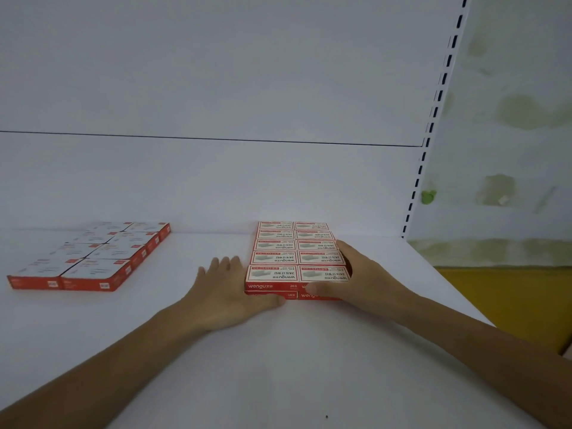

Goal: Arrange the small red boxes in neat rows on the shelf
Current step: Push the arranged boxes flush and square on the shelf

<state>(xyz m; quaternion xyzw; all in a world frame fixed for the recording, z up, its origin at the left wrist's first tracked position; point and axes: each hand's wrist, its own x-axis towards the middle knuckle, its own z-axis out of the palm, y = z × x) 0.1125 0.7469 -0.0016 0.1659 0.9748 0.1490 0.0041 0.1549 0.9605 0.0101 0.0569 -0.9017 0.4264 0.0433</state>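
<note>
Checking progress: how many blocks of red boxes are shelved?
2: left block at far left; right block centre-right, between left hand and right hand. Lower layers may be hidden.

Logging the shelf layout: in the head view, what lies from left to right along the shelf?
flat red box group → left hand → stacked small red boxes → right hand → slotted shelf upright
</note>
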